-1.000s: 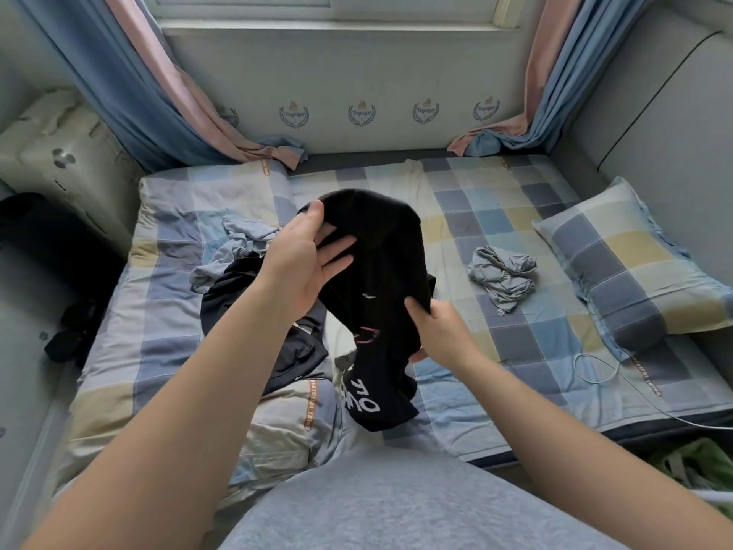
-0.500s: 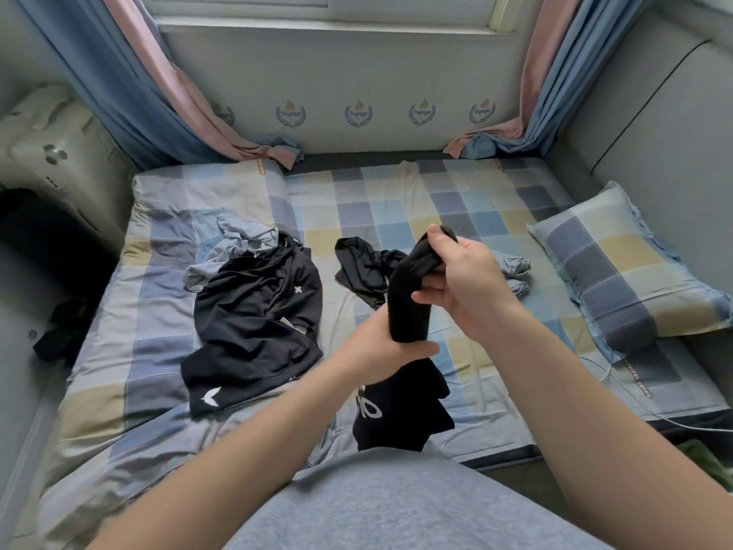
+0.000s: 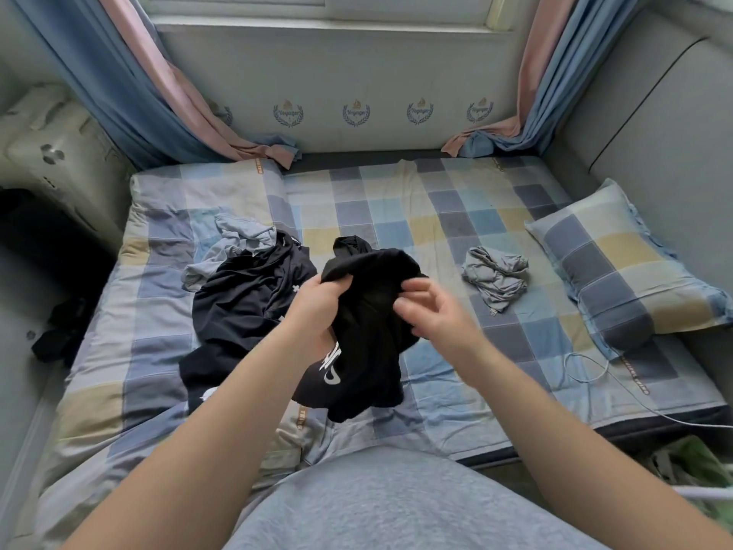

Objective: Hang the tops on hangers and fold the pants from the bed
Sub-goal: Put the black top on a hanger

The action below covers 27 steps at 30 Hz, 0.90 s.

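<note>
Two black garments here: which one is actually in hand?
The black garment with white print, gripped by the left hand and lifted above the bed. The other black top lies on the bedding further left, untouched.

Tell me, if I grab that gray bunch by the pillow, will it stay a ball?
Probably not: the gray garment lies in loose, soft folds, so it likely flops open. It looks thin, so probably light too.

The person wears a plain light grey garment (image 3: 396,506) of soft, faintly flecked knit, which fills the bottom of the view as a rounded shape. Both forearms are bare up to the frame edge. The left hand (image 3: 317,307) and right hand (image 3: 432,311) are bare too.
</note>
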{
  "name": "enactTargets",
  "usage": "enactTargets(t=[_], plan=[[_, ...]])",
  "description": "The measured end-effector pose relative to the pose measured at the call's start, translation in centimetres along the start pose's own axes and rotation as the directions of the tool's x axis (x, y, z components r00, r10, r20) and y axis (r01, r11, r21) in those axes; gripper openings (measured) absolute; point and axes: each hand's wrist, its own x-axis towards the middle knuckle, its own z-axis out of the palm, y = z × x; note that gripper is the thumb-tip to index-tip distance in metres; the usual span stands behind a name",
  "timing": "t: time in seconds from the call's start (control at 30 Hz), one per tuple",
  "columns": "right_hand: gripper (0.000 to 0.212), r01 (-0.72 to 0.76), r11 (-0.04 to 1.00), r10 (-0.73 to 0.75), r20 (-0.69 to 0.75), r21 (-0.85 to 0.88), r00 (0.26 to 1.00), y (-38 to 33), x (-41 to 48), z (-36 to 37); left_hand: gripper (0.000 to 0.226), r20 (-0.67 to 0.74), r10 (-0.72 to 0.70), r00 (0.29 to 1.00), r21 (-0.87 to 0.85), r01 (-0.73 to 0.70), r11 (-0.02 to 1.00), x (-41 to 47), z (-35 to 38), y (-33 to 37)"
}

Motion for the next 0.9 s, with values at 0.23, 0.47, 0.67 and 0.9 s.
enactTargets(t=[0.23, 0.47, 0.67, 0.9], plan=[[0.024, -0.112, 0.964, 0.132, 0.07, -0.239, 0.989, 5.7, 0.3, 2.3, 0.027, -0.022, -0.19, 0.982, -0.224, 0.18, 0.958, -0.7, 0.3, 1.9], [0.02, -0.017, 1.0, 0.018, -0.08, 0.01, 0.997, 2.5, 1.1, 0.7, 0.045, 0.096, -0.052, 0.994, -0.272, 0.076, 0.959, 0.2, -2.7, 2.1], [0.019, -0.026, 0.954, 0.085, -0.19, 0.297, 0.978, -1.9, 2.2, 0.6, 0.045, 0.23, -0.063, 0.971, 0.377, -0.03, 0.926, -0.6, -2.0, -1.5], [0.021, -0.025, 0.817, 0.137, -0.152, 0.577, 0.979, -4.7, 1.7, 0.9, 0.071, 0.319, 0.144, 0.937, 0.641, -0.324, 0.696, -1.1, 0.8, -5.5]])
